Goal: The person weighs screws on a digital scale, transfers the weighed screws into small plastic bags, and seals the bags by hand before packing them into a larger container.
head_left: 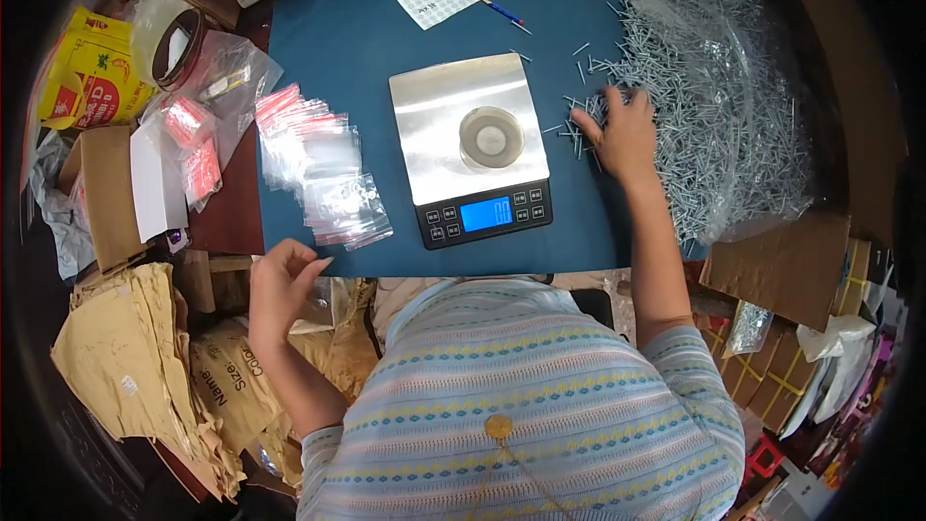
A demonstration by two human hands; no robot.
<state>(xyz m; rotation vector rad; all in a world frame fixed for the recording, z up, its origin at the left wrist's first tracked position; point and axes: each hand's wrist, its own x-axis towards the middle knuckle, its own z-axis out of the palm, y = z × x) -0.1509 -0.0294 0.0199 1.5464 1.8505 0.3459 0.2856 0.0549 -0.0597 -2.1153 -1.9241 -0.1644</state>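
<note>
Surface: blue, spans the scene and carries the items below.
Screws: broad loose heap along the right side, a few strays at its left edge.
Scale: centre, steel plate on the far part, buttons and a lit blue display on the near part; display shows zeros.
Plastic bags: small, clear, overlapping in a fanned stack left of the scale.
Right hand: on the left edge of the screw heap; grip apart, thumb away from the fingers.
Left hand: at the near left edge, near the bags; fingers bent, cannot tell whether the grip is together.
Paper: far side, handwritten.
Dish: round, on the scale plate.
Pen: just beside the paper.
</note>
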